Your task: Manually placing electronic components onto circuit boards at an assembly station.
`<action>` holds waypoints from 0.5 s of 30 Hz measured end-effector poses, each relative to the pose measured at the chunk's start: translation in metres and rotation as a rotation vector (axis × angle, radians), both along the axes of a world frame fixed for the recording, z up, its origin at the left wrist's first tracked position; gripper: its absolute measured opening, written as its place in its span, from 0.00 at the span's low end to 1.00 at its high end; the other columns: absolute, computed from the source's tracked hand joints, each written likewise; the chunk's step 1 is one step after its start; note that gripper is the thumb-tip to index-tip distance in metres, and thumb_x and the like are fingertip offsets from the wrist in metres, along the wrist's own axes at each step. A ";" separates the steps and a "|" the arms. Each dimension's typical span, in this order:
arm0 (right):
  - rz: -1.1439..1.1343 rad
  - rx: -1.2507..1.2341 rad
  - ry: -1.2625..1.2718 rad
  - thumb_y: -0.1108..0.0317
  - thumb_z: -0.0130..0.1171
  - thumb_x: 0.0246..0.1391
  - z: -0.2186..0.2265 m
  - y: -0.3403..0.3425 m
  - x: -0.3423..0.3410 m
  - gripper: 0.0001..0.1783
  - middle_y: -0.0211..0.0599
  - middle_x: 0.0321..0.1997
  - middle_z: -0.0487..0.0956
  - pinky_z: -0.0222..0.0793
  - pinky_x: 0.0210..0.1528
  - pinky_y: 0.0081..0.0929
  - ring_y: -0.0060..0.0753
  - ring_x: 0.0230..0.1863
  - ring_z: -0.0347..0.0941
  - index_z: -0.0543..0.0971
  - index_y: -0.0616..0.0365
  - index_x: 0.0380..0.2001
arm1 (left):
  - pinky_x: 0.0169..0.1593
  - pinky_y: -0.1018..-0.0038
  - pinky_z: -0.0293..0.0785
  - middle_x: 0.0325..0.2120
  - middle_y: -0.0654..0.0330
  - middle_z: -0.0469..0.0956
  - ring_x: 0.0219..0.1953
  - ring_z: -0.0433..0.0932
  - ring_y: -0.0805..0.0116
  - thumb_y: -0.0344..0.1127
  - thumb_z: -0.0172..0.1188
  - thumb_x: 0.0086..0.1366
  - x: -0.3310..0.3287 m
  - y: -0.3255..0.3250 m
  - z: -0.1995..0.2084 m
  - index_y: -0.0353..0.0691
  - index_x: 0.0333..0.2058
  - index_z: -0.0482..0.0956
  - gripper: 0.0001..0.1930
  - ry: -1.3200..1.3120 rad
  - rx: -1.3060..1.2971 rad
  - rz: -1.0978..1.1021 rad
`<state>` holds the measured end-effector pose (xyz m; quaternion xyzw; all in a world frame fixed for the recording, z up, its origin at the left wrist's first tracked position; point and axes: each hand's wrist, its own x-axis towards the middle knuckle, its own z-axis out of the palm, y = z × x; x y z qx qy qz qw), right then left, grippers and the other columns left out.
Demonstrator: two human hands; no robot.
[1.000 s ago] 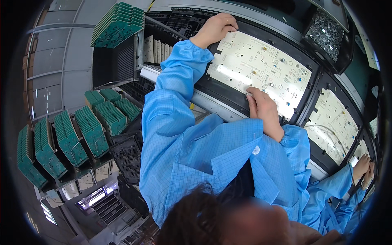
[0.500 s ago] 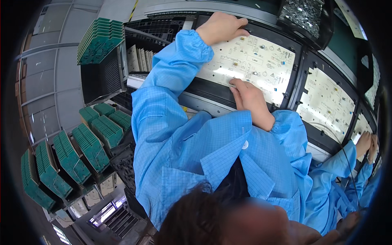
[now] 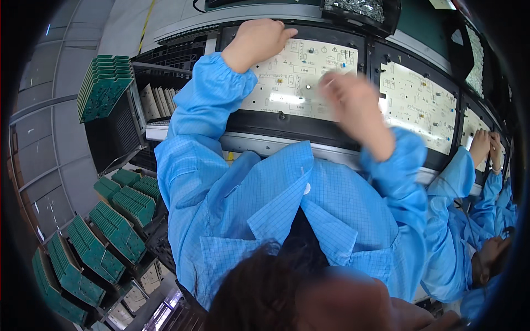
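A pale circuit board (image 3: 301,71) with printed markings and a few small parts lies in a black carrier frame (image 3: 256,119) in front of me. My left hand (image 3: 259,44) is at the board's far left side, fingers drawn together by the frame's far edge. What its fingertips hold, if anything, is hidden. Over the board's right part is my right hand (image 3: 356,107), smeared by motion, so its fingers cannot be made out. Right of this board, a second pale board (image 3: 418,105) sits in its own black frame.
Green circuit boards (image 3: 118,234) stand in several stacks at the lower left, with more in a rack (image 3: 105,83) above. A black bin (image 3: 361,12) of small shiny parts is beyond the frames. On the right, a co-worker's hands (image 3: 486,148) are over another board.
My right hand has lifted from the board's near edge and swung right over the board. My left hand stays by the far edge. The whole view has shifted, so the boards appear farther left.
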<state>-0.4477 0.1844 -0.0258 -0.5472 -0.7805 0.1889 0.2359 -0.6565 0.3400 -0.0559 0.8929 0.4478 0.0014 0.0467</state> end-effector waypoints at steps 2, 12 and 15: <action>-0.233 0.164 -0.256 0.64 0.60 0.56 -0.005 0.036 0.038 0.07 0.43 0.28 0.79 0.71 0.34 0.45 0.51 0.33 0.76 0.78 0.55 0.34 | 0.48 0.57 0.74 0.41 0.46 0.79 0.47 0.76 0.47 0.51 0.53 0.67 -0.004 -0.016 0.002 0.41 0.46 0.81 0.20 -0.116 0.091 0.026; -0.265 -0.072 -0.447 0.59 0.60 0.55 -0.040 0.090 0.066 0.11 0.42 0.30 0.83 0.75 0.35 0.39 0.49 0.31 0.79 0.86 0.52 0.34 | 0.59 0.24 0.43 0.60 0.36 0.63 0.63 0.58 0.28 0.47 0.55 0.66 0.017 -0.086 -0.019 0.49 0.56 0.77 0.21 -0.024 0.063 -0.004; -0.392 -0.125 -0.399 0.59 0.60 0.55 -0.041 0.085 0.063 0.12 0.44 0.29 0.83 0.75 0.36 0.37 0.48 0.32 0.80 0.86 0.54 0.34 | 0.60 0.26 0.46 0.62 0.39 0.62 0.64 0.58 0.31 0.47 0.54 0.67 0.016 -0.088 -0.022 0.51 0.58 0.75 0.21 -0.006 0.047 -0.006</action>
